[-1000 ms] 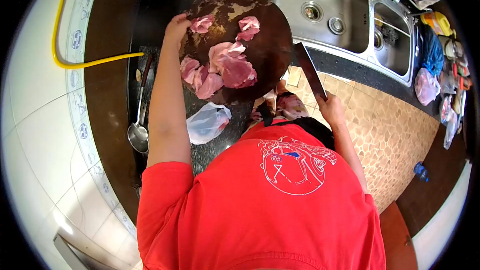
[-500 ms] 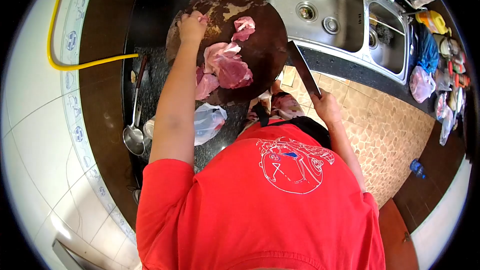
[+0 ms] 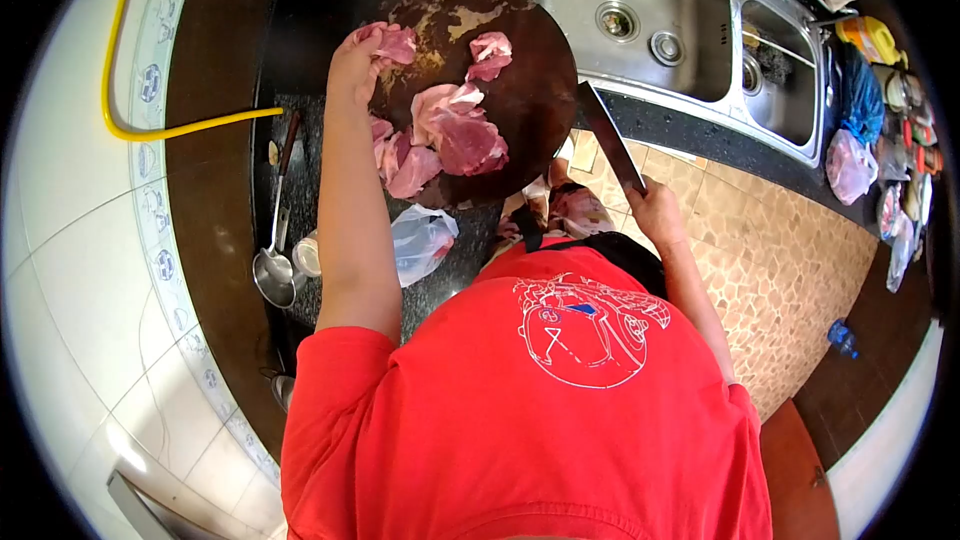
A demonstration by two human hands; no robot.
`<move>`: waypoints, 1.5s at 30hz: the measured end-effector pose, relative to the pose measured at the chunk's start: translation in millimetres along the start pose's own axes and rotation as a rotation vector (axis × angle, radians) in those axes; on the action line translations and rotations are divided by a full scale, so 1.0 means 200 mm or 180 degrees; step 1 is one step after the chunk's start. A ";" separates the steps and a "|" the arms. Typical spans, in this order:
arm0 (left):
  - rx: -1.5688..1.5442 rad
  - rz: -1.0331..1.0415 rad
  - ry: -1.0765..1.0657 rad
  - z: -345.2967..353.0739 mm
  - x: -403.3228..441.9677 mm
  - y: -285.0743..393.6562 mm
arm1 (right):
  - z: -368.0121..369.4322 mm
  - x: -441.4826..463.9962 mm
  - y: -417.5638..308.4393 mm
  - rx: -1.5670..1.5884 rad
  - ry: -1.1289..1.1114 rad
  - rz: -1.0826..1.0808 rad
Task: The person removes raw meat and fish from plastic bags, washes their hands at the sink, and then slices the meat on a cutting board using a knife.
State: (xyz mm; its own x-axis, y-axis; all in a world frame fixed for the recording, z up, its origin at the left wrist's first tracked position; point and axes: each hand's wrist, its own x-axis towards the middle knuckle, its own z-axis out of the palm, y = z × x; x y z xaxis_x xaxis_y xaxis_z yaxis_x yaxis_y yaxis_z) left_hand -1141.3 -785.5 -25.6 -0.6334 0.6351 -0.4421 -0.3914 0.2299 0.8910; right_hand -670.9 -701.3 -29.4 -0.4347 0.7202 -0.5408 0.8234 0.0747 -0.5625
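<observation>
At the far left edge of the round wooden chopping board (image 3: 535, 90), my left hand (image 3: 354, 64) is closed on a piece of raw meat (image 3: 397, 45), pinched between thumb and fingers. A large slab of pink meat (image 3: 462, 135) lies near the board's middle, overlapping smaller pieces (image 3: 410, 168) by my forearm. Another small chunk with white fat (image 3: 489, 56) sits apart, further back. My right hand (image 3: 657, 212) grips a long-bladed kitchen knife (image 3: 612, 140) by the handle, off the board's right side, its blade angled up over the floor.
A double steel sink (image 3: 640, 15) is set in the dark counter at the back right. Left of my forearm lie a ladle (image 3: 272, 275) and a white cup (image 3: 307, 255). A plastic bag (image 3: 422, 243) rests before the board. A yellow hose (image 3: 200, 127) runs at left.
My left hand has shifted slightly left and turned, so more of the meat in its fingers shows. My right hand and the knife have stayed nearly still.
</observation>
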 end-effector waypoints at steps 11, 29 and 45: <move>0.2056 0.0441 0.0897 -0.16 0.02 -0.23 | 0.01 -0.04 0.02 -0.0033 0.0068 0.0005; 0.3969 0.1709 -0.0369 0.67 -0.03 -0.38 | 0.01 -0.04 0.03 -0.0167 0.0066 -0.0012; 0.1563 0.0451 0.0774 0.14 0.19 -0.07 | 0.04 -0.01 0.08 -0.0066 0.0063 -0.0101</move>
State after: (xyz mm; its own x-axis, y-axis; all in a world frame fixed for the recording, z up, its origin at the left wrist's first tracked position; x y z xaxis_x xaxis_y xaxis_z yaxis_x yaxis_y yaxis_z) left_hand -1141.0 -744.5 -50.9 -0.8154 0.5100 -0.2740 0.0283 0.5079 0.8610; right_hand -659.0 -706.8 -42.4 -0.4536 0.7307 -0.5102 0.8168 0.1119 -0.5659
